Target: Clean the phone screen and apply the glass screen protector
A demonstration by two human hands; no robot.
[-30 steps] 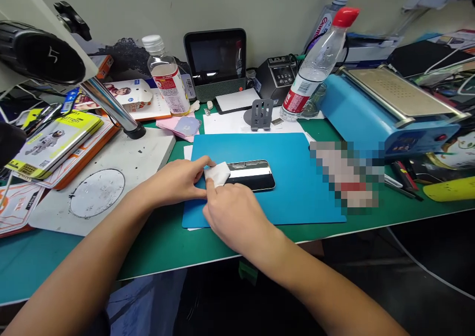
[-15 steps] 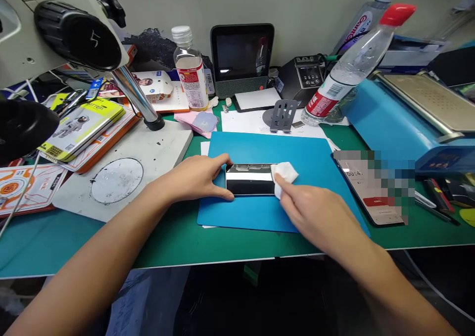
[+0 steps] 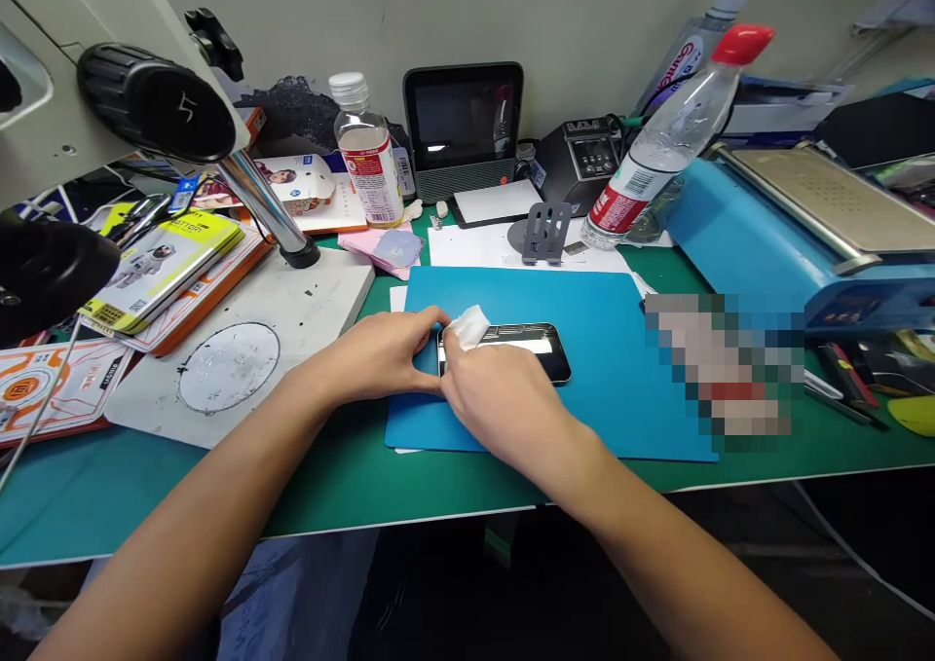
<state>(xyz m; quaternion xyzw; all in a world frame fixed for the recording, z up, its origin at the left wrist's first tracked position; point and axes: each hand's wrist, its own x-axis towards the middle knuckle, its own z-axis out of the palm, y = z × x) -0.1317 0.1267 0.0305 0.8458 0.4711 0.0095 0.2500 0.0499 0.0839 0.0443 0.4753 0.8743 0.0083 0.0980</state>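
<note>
A black smartphone (image 3: 556, 351) with a glossy face and rounded corners lies flat on the blue mat (image 3: 614, 408). My left hand (image 3: 387, 354) grips its left end between thumb and fingers. In my right hand (image 3: 504, 388) is a folded white wipe (image 3: 471, 327), pressed on the phone's left part close to my left fingertips. That hand covers much of the phone's lower left area.
On the left, a microscope stand's base (image 3: 314, 301) and stacked boxes (image 3: 175, 252). Bottles (image 3: 369, 174), a small screen device (image 3: 466, 121) and a phone holder (image 3: 546, 233) stand behind the mat. A blue machine (image 3: 766, 242) and a pixelated phone (image 3: 720, 364) lie right.
My right hand has moved left with the wipe, from the phone's right end to its left end. The right end is now uncovered. My left hand keeps its hold.
</note>
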